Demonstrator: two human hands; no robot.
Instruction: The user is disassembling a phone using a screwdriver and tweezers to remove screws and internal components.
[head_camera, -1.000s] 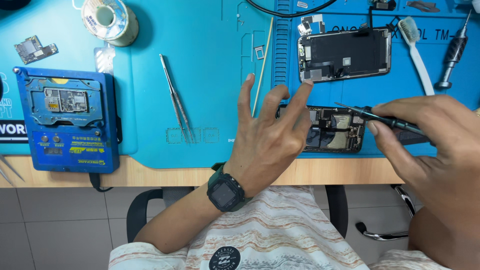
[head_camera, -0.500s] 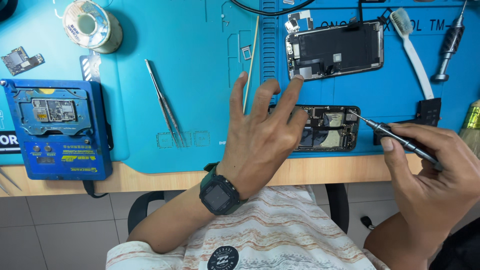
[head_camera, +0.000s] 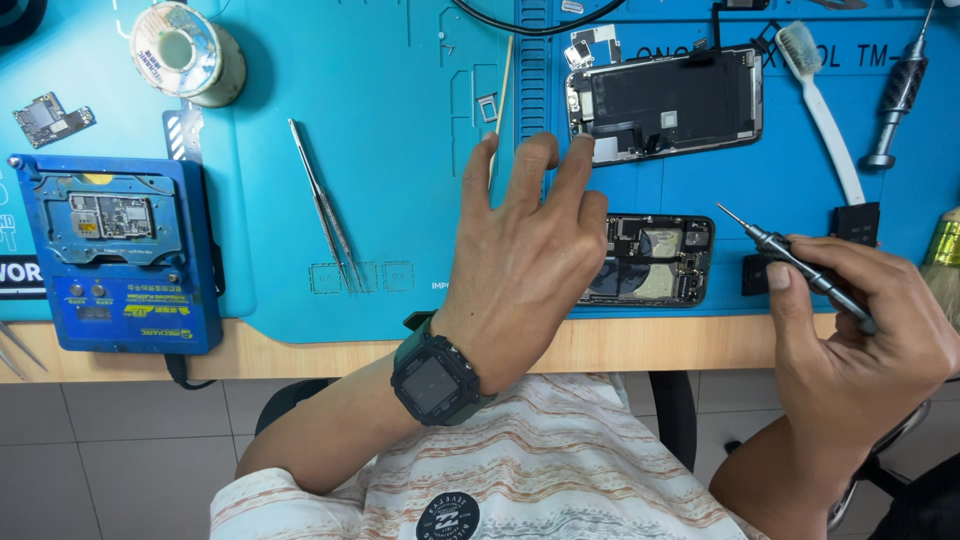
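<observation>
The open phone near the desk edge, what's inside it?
Inside the open phone show circuit boards, a round coil and metal shields. The left hand covers its left end, so that part is hidden.

solder spool, tweezers, white brush — blue repair fixture

Opened phone on mat; screen behind; tweezers left.

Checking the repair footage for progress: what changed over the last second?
The right hand drew the screwdriver off the opened phone to its right. The left hand stayed spread over the phone's left end. Tweezers and screen panel lie unmoved.
</observation>
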